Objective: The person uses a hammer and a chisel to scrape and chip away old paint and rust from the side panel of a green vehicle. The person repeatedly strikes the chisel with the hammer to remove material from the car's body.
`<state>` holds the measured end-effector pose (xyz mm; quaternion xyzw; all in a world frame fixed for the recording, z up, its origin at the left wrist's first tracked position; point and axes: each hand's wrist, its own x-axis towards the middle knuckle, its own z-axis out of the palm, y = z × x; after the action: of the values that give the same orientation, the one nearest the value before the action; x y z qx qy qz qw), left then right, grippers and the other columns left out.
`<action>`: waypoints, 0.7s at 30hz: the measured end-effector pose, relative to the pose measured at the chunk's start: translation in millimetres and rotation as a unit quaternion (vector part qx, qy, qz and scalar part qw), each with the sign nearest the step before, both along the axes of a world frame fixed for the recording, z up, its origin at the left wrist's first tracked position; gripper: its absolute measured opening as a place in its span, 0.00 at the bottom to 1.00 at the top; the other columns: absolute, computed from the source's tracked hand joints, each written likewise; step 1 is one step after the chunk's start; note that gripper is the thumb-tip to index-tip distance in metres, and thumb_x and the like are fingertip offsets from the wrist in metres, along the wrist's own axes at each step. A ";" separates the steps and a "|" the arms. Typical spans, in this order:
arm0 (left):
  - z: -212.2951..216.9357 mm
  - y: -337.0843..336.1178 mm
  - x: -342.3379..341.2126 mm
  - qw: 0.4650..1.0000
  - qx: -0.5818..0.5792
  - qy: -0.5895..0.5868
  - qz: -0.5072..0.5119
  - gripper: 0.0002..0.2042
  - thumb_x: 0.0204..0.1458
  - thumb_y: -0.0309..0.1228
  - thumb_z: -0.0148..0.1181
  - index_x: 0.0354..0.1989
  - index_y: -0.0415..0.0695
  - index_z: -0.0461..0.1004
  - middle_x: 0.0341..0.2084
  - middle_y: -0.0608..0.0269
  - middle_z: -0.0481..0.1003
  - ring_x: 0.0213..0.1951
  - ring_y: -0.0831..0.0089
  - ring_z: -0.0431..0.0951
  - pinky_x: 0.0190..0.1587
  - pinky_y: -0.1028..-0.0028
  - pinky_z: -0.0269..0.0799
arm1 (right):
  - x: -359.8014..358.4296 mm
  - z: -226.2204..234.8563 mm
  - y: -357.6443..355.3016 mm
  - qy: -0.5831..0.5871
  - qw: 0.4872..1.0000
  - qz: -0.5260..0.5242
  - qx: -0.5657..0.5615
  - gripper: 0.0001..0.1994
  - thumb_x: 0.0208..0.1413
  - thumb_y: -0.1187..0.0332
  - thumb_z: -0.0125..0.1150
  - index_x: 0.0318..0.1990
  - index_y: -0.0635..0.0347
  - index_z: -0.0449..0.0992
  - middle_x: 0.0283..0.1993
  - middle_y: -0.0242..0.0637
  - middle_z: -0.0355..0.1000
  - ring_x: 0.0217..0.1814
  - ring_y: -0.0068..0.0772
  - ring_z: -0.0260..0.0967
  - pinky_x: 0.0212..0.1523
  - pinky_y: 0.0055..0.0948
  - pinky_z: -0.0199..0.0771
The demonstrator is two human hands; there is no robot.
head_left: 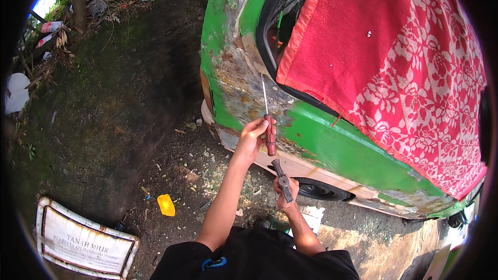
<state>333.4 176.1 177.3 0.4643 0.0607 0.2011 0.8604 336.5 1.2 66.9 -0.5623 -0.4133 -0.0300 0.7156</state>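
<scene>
A screwdriver (267,119) with a dark red handle and thin steel shaft stands tip-up against the rusty, flaking green car body (332,145), gripped by the closed left hand (252,137). The right hand (286,192) is closed around a hammer (282,179) just below. A white rectangular sign (85,243) with a rusty frame lies lower left; a small yellow piece (166,205) lies on the dirt nearby.

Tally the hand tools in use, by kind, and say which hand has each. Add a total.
Screwdrivers: 1, the red-handled screwdriver in the left hand, tip against the rusted panel of the green car.
Hammers: 1, the hammer in the right hand.
Total: 2
</scene>
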 end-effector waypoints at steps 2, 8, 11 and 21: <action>-2.3 0.3 2.1 1.000 -0.016 -0.005 -0.013 0.12 0.58 0.35 0.53 0.42 0.39 0.72 0.31 0.64 0.74 0.34 0.77 0.74 0.38 0.76 0.70 | 9.5 -13.2 -0.2 -0.119 0.992 -0.043 -0.013 0.17 0.56 0.57 0.45 0.24 0.62 0.67 0.13 0.31 0.59 0.10 0.25 0.52 0.14 0.24 0.47; -3.6 2.7 3.1 0.999 -0.033 -0.008 -0.021 0.11 0.59 0.34 0.52 0.42 0.39 0.71 0.31 0.63 0.74 0.35 0.76 0.74 0.40 0.76 0.69 | 19.9 1.2 1.7 -0.132 0.990 -0.027 -0.034 0.15 0.55 0.62 0.46 0.22 0.62 0.63 0.14 0.34 0.59 0.11 0.36 0.56 0.16 0.30 0.55; 0.9 -2.1 9.4 0.999 -0.035 -0.007 -0.023 0.11 0.59 0.33 0.52 0.42 0.38 0.71 0.31 0.63 0.74 0.35 0.75 0.74 0.40 0.76 0.69 | 26.8 -15.8 4.5 -0.099 0.991 -0.008 0.091 0.11 0.54 0.67 0.47 0.22 0.63 0.64 0.13 0.35 0.57 0.11 0.35 0.55 0.16 0.30 0.55; -4.2 -0.8 10.5 0.997 -0.059 -0.049 -0.013 0.11 0.59 0.34 0.53 0.42 0.38 0.71 0.31 0.62 0.74 0.34 0.75 0.74 0.40 0.76 0.70 | 38.5 -14.8 9.4 -0.111 0.992 -0.048 0.025 0.20 0.56 0.56 0.51 0.21 0.64 0.63 0.13 0.31 0.55 0.11 0.27 0.52 0.13 0.26 0.48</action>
<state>343.9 175.4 173.1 0.4031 0.0239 0.2089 0.8907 375.0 10.7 52.0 -0.5568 -0.4615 -0.1370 0.6770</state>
